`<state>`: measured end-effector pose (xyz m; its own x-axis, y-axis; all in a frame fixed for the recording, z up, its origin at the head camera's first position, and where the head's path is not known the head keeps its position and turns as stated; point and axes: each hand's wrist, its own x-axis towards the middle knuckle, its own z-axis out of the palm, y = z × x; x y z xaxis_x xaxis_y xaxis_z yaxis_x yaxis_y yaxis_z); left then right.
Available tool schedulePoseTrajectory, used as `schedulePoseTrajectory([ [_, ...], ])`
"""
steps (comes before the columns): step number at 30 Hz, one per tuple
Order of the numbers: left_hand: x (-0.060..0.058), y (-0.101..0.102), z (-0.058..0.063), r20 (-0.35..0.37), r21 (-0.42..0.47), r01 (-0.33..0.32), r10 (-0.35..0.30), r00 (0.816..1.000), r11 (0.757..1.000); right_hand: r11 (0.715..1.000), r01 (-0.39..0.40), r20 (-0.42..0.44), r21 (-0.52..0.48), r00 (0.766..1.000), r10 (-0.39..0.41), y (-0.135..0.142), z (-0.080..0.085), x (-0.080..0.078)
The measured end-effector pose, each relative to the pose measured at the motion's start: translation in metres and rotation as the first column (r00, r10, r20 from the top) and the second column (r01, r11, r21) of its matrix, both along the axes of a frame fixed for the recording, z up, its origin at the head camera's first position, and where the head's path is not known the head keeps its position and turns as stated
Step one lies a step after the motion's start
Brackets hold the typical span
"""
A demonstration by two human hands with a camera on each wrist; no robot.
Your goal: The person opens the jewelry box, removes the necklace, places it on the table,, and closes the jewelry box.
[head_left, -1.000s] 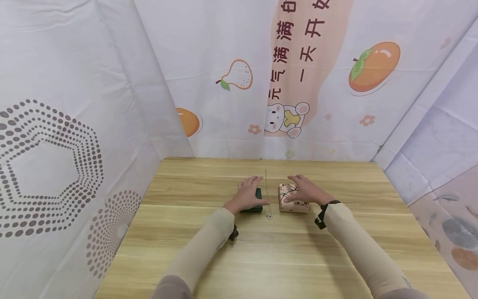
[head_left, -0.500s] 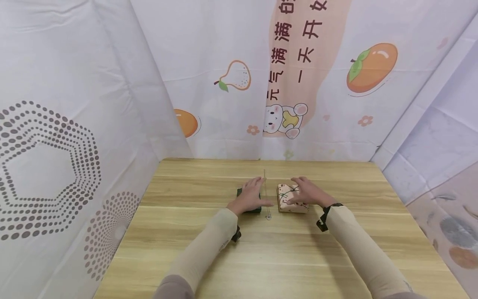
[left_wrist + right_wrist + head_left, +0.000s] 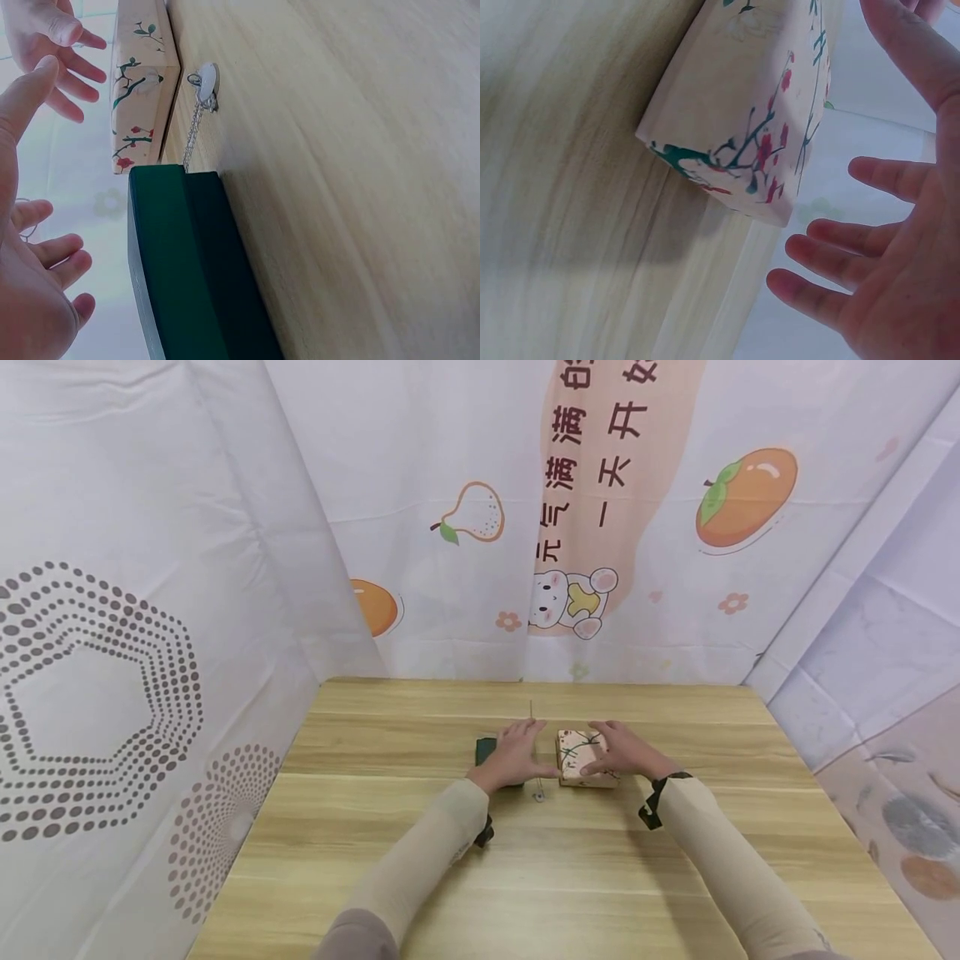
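My left hand (image 3: pixel 515 756) hovers over the right side of a dark green box (image 3: pixel 180 262), fingers spread, with nothing held. Its thumb reaches across a thin silver necklace (image 3: pixel 192 135), which lies on the table between two boxes. The necklace's pendant (image 3: pixel 538 796) shows at the near end, while the hand covers much of the chain in the head view. My right hand (image 3: pixel 628 752) is spread above a cream box (image 3: pixel 727 112) printed with red blossoms and green branches. In the right wrist view its fingers stand apart from the box.
A wooden table (image 3: pixel 562 877) carries both boxes. White printed curtains (image 3: pixel 435 443) hang behind the table's far edge and along its sides. Dark straps with small devices (image 3: pixel 651 802) sit at the wrists.
My left hand has moved right, from over the green box toward the necklace, uncovering more of the box's left side. The right hand has shifted only slightly; the boxes stay in place.
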<state>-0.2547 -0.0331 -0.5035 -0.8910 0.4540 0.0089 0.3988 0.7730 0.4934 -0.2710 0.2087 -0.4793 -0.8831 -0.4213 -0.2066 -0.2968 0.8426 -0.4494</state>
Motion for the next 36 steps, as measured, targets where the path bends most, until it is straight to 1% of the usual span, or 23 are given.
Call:
schedulePoseTrajectory([
  [6, 0.000, 0.010, -0.003, 0.025, -0.020, 0.000, 0.000, 1.000, 1.000, 1.000, 0.016, 0.036, -0.019, 0.999, -0.015, 0.004, -0.006, 0.002],
  [9, -0.001, 0.016, -0.002, 0.033, -0.038, 0.003, -0.001, 0.999, 0.999, 0.999, 0.015, 0.043, -0.028, 0.999, -0.014, 0.005, -0.008, 0.002],
  [16, -0.003, 0.027, 0.001, 0.060, -0.058, 0.002, 0.001, 0.998, 0.998, 0.999, -0.010, 0.024, -0.038, 1.000, 0.011, 0.009, -0.012, 0.002],
  [20, -0.004, 0.034, 0.000, 0.055, -0.074, -0.007, 0.011, 0.998, 0.997, 0.998, -0.008, 0.023, -0.059, 1.000, 0.010, 0.011, -0.013, 0.003],
  [24, -0.004, 0.040, -0.003, 0.041, -0.092, -0.017, 0.021, 0.999, 0.996, 0.997, -0.008, 0.015, -0.072, 1.000, 0.009, 0.013, -0.018, 0.000],
  [28, -0.004, 0.042, -0.001, 0.047, -0.105, -0.012, 0.017, 0.999, 0.994, 0.997, -0.013, 0.008, -0.074, 1.000, 0.014, 0.013, -0.021, -0.002],
  [33, -0.004, 0.046, -0.001, 0.083, -0.116, -0.012, 0.022, 0.996, 0.993, 0.996, -0.016, 0.017, -0.087, 1.000, 0.018, 0.013, -0.024, -0.004],
  [36, -0.005, 0.048, -0.002, 0.120, -0.105, -0.012, 0.025, 0.992, 0.994, 0.995, -0.011, 0.029, -0.100, 0.999, 0.014, 0.012, -0.026, -0.005],
])
